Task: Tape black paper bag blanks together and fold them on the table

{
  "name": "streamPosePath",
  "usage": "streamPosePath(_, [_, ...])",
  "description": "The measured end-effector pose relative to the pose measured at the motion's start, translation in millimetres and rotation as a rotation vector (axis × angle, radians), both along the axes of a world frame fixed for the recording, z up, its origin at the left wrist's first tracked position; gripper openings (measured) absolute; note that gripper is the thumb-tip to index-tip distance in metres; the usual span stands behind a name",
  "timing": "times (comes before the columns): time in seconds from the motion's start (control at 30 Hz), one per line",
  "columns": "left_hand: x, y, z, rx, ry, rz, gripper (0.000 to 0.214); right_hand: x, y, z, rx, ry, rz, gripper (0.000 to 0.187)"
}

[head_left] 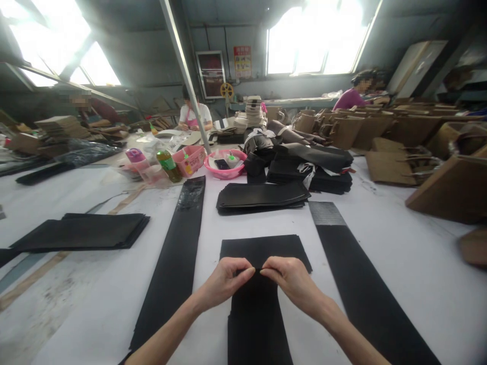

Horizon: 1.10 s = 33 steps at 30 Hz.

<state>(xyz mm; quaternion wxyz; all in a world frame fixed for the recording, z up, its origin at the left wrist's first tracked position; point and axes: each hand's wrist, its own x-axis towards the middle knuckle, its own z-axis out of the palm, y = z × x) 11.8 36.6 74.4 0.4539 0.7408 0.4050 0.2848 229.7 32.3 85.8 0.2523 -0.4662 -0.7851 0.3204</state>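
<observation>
My left hand (231,280) and my right hand (286,279) come together at the middle of the white table. Thumb and fingers of each pinch the top edge of a long black strip (258,324) that runs toward me. The fingertips almost meet along that edge. Just beyond my hands, partly covered by them, lies a flat black panel (262,247). Whether the strip touches or is joined to this panel I cannot tell. Long black strips lie on either side, one to the left (175,253) and one to the right (369,274).
Stacks of black panels lie ahead (262,196) and to the left (83,230). Behind are a pink basin (226,172) with a phone, a green-labelled bottle (169,166) and bundled black pieces (312,167). Brown bags (449,187) crowd the right. Several people work at the back.
</observation>
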Motion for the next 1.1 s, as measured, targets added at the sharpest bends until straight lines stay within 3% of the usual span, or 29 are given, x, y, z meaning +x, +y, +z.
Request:
streamPosePath(0.2, [-5,-5,2.3,0.095,0.020,0.130,0.019,-6,-7,1.2,0.029,-0.048,-0.005,0.025])
streamPosePath(0.6, [-21,-5,16.8,0.055,0.192,-0.112,0.030,-4,-15,9.7,0.048,-0.107,0.077,0.024])
streamPosePath(0.77, [-23,-10,14.6,0.059,0.227,-0.162,0.037,-4,-21,9.9,0.028,-0.105,0.088,0.027])
streamPosePath(0.97, [-33,-7,3.4,-0.123,0.190,-0.122,0.046,2,-25,8.1,-0.022,-0.070,0.071,0.030])
streamPosePath(1.03, [-36,-5,4.7,-0.148,0.162,-0.067,0.037,2,-25,5.7,-0.034,-0.064,0.044,0.032])
streamPosePath(1.1, [-32,-5,8.4,-0.070,0.142,-0.012,0.026,-2,-25,2.9,-0.023,-0.062,0.035,0.032])
